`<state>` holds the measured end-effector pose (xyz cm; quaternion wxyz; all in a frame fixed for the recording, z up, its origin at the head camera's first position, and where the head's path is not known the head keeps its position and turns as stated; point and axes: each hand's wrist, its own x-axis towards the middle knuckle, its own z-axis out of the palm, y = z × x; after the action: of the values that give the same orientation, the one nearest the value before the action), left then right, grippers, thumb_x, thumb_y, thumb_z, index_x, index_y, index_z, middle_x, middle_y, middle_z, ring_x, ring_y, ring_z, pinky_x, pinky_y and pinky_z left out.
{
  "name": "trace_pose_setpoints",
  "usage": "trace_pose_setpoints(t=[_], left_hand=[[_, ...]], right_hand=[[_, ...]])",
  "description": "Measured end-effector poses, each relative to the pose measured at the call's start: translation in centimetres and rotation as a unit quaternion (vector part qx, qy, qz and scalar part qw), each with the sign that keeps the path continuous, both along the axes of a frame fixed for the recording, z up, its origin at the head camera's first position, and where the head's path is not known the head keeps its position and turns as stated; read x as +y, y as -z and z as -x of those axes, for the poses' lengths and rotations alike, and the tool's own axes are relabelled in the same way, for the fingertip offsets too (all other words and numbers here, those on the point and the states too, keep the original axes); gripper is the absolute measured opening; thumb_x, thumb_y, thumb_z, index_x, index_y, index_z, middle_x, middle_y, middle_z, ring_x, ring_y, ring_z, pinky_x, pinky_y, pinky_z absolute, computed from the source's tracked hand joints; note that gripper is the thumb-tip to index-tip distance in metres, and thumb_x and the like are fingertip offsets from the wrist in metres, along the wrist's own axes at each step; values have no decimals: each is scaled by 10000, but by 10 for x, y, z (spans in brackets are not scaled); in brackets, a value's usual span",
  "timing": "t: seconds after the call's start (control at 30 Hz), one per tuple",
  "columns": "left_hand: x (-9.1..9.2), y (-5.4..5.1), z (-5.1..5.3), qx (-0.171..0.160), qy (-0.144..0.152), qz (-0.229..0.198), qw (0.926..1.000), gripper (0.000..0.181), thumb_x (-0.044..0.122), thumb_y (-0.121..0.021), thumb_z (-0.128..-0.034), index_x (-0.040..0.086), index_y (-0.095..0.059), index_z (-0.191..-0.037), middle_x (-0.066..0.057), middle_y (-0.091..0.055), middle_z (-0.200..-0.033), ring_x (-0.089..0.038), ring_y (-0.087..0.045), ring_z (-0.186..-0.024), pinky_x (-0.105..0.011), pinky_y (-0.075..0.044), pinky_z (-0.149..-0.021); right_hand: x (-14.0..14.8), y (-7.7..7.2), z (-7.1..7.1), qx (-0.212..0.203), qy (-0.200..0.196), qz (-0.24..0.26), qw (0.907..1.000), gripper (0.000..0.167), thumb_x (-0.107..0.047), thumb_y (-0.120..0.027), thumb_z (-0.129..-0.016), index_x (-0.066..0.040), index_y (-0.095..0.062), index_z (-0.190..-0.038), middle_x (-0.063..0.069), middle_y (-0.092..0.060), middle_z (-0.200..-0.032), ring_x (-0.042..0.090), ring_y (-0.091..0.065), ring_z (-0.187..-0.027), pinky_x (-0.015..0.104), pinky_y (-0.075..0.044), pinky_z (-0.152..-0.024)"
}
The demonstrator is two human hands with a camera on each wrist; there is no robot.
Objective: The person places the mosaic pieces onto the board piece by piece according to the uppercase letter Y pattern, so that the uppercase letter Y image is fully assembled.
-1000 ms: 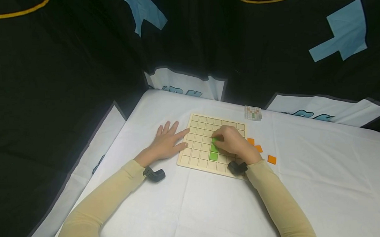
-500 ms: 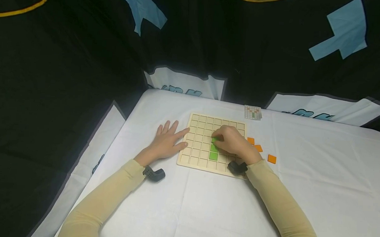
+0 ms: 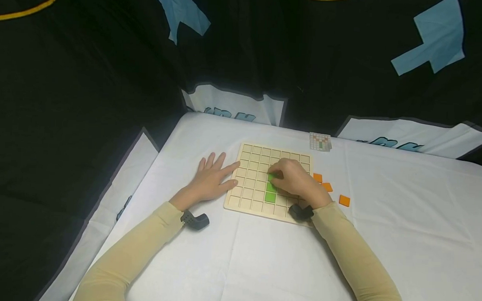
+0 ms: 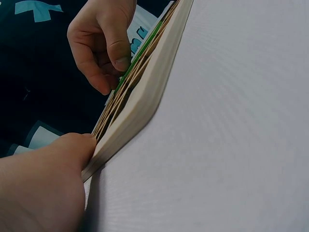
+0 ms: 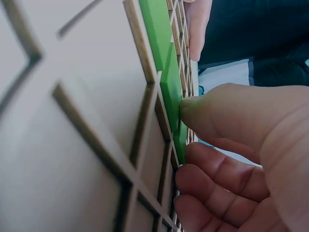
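A pale wooden grid board [image 3: 247,193] lies on the white cloth. The left hand [image 3: 208,181] lies spread on the cloth, its thumb and index finger touching the board's left edge. Over the board, the right hand [image 3: 293,175] has its fingers curled and its thumb and fingertips at the farthest visible green tile [image 3: 271,176], apparently pinching it. Two more green tiles, one in the middle [image 3: 270,187] and one nearest [image 3: 270,197], line up below it. In the right wrist view, the thumb meets a green tile [image 5: 171,92] that sits slightly tilted.
Loose orange tiles lie right of the board: one by its edge [image 3: 317,177], another beside the right wrist [image 3: 327,187], a third farther right [image 3: 344,200]. Small printed cards [image 3: 320,142] lie beyond the board's far right corner. Dark cloth hangs behind the table.
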<state>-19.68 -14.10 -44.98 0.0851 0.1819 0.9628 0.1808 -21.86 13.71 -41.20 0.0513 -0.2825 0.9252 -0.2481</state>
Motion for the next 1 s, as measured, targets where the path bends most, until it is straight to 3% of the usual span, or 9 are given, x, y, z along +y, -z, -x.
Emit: trace_pose_setpoints(t=[1.0], left_hand=[[0,1,1,21,-18,-34,10000,643,523,-451,-1025,280,-332,-1608,-222,-90,-1712,-497,29,-1574,-676,23,-1253]], right_hand=[[0,0,0,-20,5,19,10000,290,-12,-710,-849,-22,-771,-1132,121,-766,-1095,231,-675,-963,428,-572,-914]])
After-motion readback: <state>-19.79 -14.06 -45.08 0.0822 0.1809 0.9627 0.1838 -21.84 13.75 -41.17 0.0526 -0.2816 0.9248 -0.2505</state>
